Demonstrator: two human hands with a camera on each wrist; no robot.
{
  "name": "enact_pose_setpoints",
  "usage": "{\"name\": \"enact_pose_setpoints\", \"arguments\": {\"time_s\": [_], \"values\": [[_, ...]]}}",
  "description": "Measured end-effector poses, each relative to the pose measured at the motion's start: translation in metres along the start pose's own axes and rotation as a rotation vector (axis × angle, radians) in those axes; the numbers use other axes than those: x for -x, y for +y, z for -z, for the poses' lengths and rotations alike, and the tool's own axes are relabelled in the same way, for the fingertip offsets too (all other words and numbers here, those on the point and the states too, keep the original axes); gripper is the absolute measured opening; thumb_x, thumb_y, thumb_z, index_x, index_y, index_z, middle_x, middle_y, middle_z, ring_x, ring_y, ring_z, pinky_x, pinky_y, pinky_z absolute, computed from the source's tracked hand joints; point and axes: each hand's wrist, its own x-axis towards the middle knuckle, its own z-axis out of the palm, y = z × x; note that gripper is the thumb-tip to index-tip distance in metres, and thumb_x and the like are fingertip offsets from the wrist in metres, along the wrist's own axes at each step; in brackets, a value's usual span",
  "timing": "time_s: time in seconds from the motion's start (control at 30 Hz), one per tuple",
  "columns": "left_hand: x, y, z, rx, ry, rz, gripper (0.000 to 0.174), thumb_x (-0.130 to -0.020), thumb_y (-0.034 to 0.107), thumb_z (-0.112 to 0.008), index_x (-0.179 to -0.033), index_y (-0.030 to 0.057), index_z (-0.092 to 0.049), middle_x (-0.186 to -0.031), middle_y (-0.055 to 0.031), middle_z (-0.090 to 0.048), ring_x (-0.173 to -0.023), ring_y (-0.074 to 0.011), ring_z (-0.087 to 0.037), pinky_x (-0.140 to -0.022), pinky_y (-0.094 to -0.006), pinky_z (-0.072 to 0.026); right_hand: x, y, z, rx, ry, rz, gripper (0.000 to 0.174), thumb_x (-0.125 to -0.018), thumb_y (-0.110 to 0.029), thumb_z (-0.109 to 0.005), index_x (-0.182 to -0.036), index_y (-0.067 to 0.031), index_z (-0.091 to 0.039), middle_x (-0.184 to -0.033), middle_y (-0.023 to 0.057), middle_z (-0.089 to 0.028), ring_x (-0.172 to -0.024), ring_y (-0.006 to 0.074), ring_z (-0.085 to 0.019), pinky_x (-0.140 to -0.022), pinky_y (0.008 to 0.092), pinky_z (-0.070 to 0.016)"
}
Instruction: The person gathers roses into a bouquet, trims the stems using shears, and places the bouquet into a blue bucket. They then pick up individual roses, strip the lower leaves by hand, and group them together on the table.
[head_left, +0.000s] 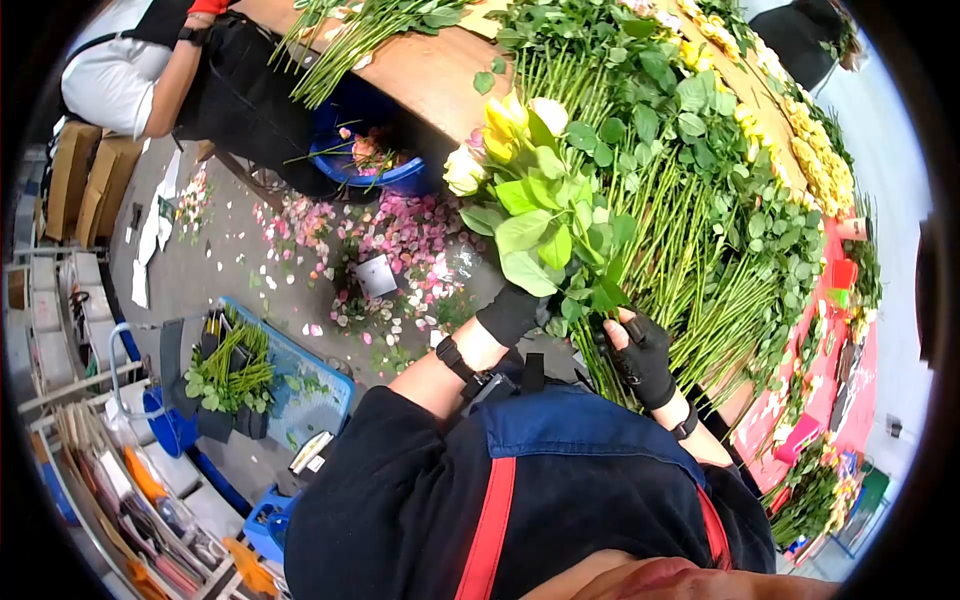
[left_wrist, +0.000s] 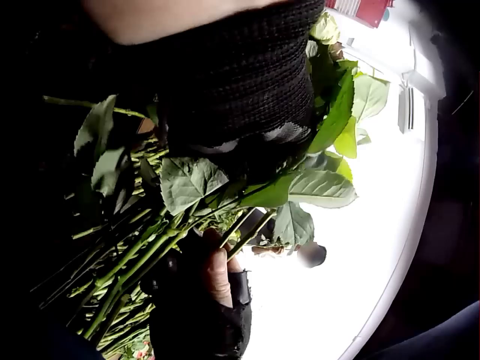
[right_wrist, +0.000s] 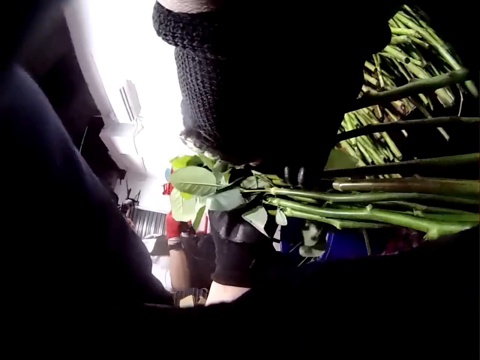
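Observation:
A bunch of roses [head_left: 540, 220] with yellow and cream blooms and broad green leaves leans over the table's near edge. My left hand [head_left: 515, 315], in a black fingerless glove, grips it below the blooms, its fingers mostly hidden by leaves. Lower down, my right hand [head_left: 643, 355] holds rose stems [head_left: 603, 375], with bare thumb and fingertip showing. The left wrist view has the right thumb [left_wrist: 218, 279] against the stems, close below the left hand. From the right wrist, long stems [right_wrist: 360, 208] run sideways under the dark glove.
Heaps of cut roses [head_left: 700, 230] cover the wooden table [head_left: 430, 75]. Below its edge stands a blue tub [head_left: 400, 180], with petals [head_left: 400, 235] strewn over the floor. Another person [head_left: 125, 85] is at the upper left. A blue trolley [head_left: 310, 385] carries greenery at lower left.

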Motion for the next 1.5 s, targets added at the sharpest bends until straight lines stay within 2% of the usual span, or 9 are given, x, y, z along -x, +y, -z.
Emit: {"name": "enact_pose_setpoints", "arguments": {"time_s": [0.3,0.43,0.53,0.67,0.73,0.93,1.1,1.3,1.5], "values": [[0.009,-0.011,0.046,0.079,0.115,0.016,0.041,-0.099,0.036,-0.043,-0.128,0.0084,-0.046,-0.119,-0.0080,-0.056,-0.101,-0.0217,-0.059,-0.087,-0.0384,-0.0524,-0.012,-0.010,-0.011,-0.033,-0.190,-0.077,0.020,-0.086,-0.015,-0.066,-0.095,0.0022,-0.065,-0.078,0.0146,-0.063,-0.070,0.0267,-0.062,-0.065,0.0329,-0.0471],[0.019,0.012,0.044,-0.002,0.188,-0.049,0.042,-0.099,0.038,-0.041,-0.127,0.0073,-0.046,-0.115,-0.0109,-0.058,-0.098,-0.0276,-0.061,-0.084,-0.0414,-0.0534,-0.022,-0.010,-0.027,0.204,-0.134,0.271,0.014,-0.082,-0.013,-0.066,-0.087,0.0000,-0.065,-0.077,0.0160,-0.061,-0.070,0.0318,-0.061,-0.062,0.0374,-0.0479],[0.020,0.020,0.054,0.146,0.183,-0.036,0.029,-0.093,0.016,-0.052,-0.119,0.0040,-0.053,-0.109,-0.0093,-0.061,-0.090,-0.0232,-0.062,-0.080,-0.0358,-0.0544,-0.036,-0.026,-0.037,0.326,-0.293,0.306,0.012,-0.080,-0.012,-0.065,-0.083,-0.0004,-0.062,-0.079,0.0165,-0.059,-0.068,0.0345,-0.060,-0.059,0.0413,-0.0485],[0.018,0.054,0.056,-0.965,0.354,-0.088,0.032,-0.080,0.005,-0.067,-0.111,0.0014,-0.060,-0.103,-0.0042,-0.064,-0.087,-0.0155,-0.061,-0.076,-0.0301,-0.0512,-0.068,-0.020,-0.046,0.395,-0.648,0.423,0.033,-0.087,-0.034,-0.060,-0.088,-0.0017,-0.062,-0.084,0.0161,-0.060,-0.074,0.0342,-0.062,-0.062,0.0418,-0.0501],[0.026,0.053,0.060,-0.505,0.346,-0.176,0.033,-0.088,0.006,-0.060,-0.120,0.0012,-0.055,-0.109,-0.0066,-0.062,-0.092,-0.0153,-0.060,-0.078,-0.0304,-0.0518,-0.123,-0.016,-0.039,0.299,-0.758,0.191,0.048,-0.087,-0.049,-0.058,-0.087,-0.0016,-0.064,-0.074,0.0161,-0.061,-0.070,0.0308,-0.063,-0.062,0.0395,-0.0500],[0.042,0.048,0.088,0.150,0.454,-0.119,0.027,-0.088,0.014,-0.066,-0.112,0.0129,-0.055,-0.089,-0.0045,-0.061,-0.074,-0.0188,-0.061,-0.059,-0.0356,-0.0546,-0.335,0.009,-0.023,0.475,0.130,0.008,0.038,-0.081,-0.039,-0.061,-0.085,-0.0029,-0.069,-0.087,0.0225,-0.066,-0.084,0.0399,-0.063,-0.075,0.0456,-0.0494],[0.060,0.060,0.074,0.083,0.492,-0.137,0.024,-0.091,0.015,-0.060,-0.114,0.0109,-0.056,-0.093,-0.0040,-0.060,-0.078,-0.0179,-0.059,-0.063,-0.0354,-0.0543,-0.412,0.055,-0.044,0.700,0.121,-0.260,0.039,-0.081,-0.039,-0.060,-0.096,-0.0031,-0.069,-0.106,0.0224,-0.064,-0.101,0.0372,-0.061,-0.087,0.0434,-0.0491],[0.069,0.069,0.076,0.237,0.495,-0.109,0.027,-0.090,0.010,-0.062,-0.117,0.0119,-0.056,-0.097,-0.0039,-0.061,-0.078,-0.0161,-0.059,-0.065,-0.0307,-0.0532,-0.423,0.080,-0.030,1.316,-0.133,0.184,0.019,-0.074,-0.028,-0.063,-0.085,-0.0140,-0.069,-0.089,0.0119,-0.069,-0.085,0.0301,-0.066,-0.072,0.0396,-0.0519],[0.061,0.071,0.081,0.109,0.416,-0.164,0.033,-0.090,0.011,-0.063,-0.122,0.0111,-0.053,-0.108,-0.0056,-0.061,-0.084,-0.0187,-0.061,-0.070,-0.0354,-0.0556,-0.329,0.059,0.021,0.023,0.297,0.196,0.027,-0.087,-0.031,-0.058,-0.093,-0.0049,-0.059,-0.081,0.0141,-0.060,-0.071,0.0308,-0.058,-0.063,0.0399,-0.0460]]}}
